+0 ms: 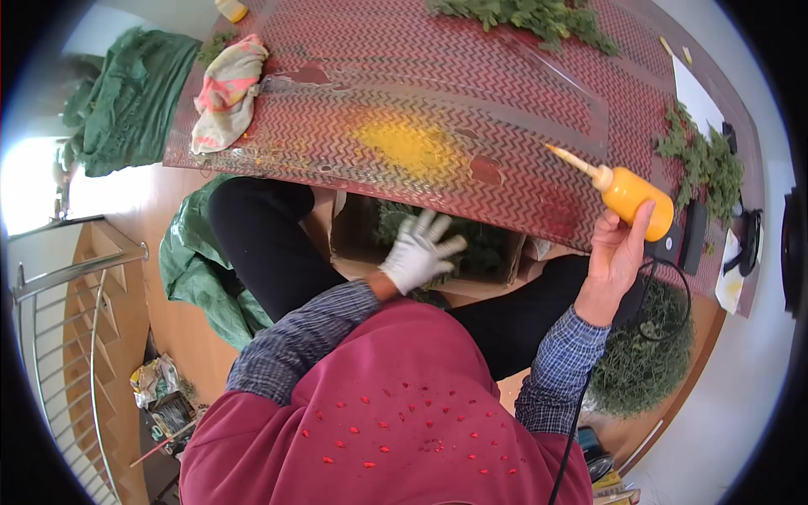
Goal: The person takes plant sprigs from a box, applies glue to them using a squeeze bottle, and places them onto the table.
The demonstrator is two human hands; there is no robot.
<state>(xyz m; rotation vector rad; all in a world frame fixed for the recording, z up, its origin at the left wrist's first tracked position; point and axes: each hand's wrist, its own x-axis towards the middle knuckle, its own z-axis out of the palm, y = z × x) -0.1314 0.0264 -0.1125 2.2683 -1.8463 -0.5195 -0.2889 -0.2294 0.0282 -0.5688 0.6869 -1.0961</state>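
Observation:
My right hand (619, 252) is bare and wrapped round a yellow squeeze bottle (637, 195). The bottle is tilted, its long pale nozzle pointing up and left over the table. My left hand (420, 251) wears a white glove, with its fingers spread. It is over a cardboard box (353, 240) between my legs, and I cannot tell whether it touches the green sprigs (484, 248) inside. On the near part of the patterned red table (337, 109) is a patch of yellow stain (412, 147).
A stained cloth (230, 93) lies at the table's left. Leafy sprigs (539, 21) lie at the far edge, with more greenery (705, 160) at the right. A dark cable (686, 290) hangs by my right wrist. Green sacking (202, 261) and a bushy bundle (644, 358) flank me.

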